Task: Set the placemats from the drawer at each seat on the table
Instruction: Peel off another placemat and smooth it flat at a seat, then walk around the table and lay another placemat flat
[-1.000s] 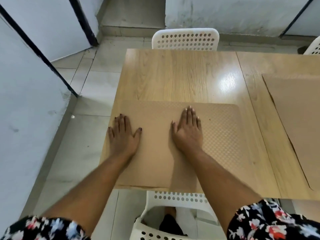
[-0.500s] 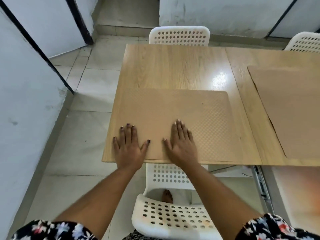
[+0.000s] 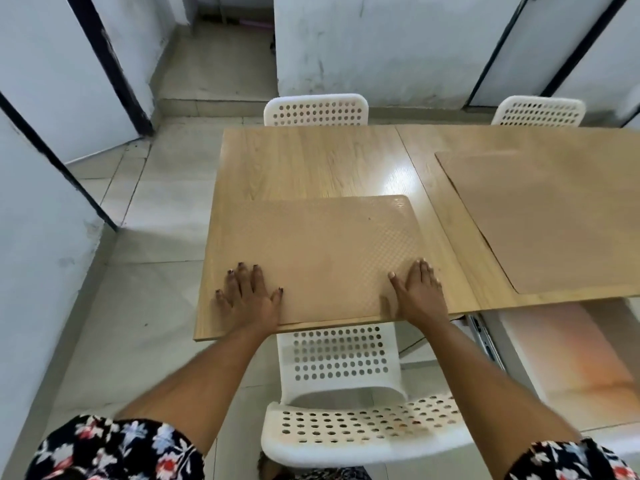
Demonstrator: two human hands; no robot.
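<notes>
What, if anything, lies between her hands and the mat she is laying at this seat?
Nothing visible does. The left hand and right hand both lie flat on the near placemat, which already rests on the table above the white chair.

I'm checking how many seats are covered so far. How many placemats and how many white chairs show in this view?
Placemats: 2, one under both hands, one to the right
White chairs: 3, near side, far side, far right
Total: 5
</notes>
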